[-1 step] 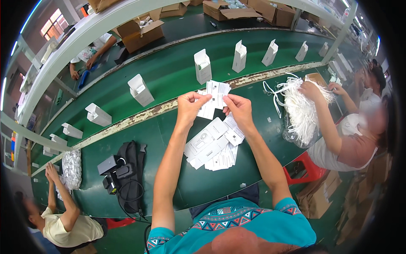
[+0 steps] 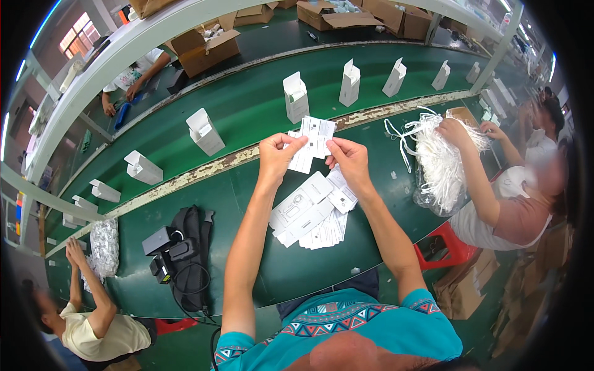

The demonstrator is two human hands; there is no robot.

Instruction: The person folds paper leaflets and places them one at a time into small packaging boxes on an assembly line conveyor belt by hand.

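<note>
Green tabletop [image 2: 232,204]: two hands [image 2: 278,159] [image 2: 351,162] (bare) hold several leaflets [image 2: 318,131].

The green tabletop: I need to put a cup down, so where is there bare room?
Between the black strap gear and the left forearm; also, small scraps aside, between the right forearm and the white cords. It is crowded between the forearms, where the paper pile lies.

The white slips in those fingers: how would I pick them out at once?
Find the long green table, crossed by two bare forearms from the lower edge. At their ends, the left hand pinches overlapping white slips, the right hand at their edge. Unlike the papers spread on the table just below, these are held up.
</note>
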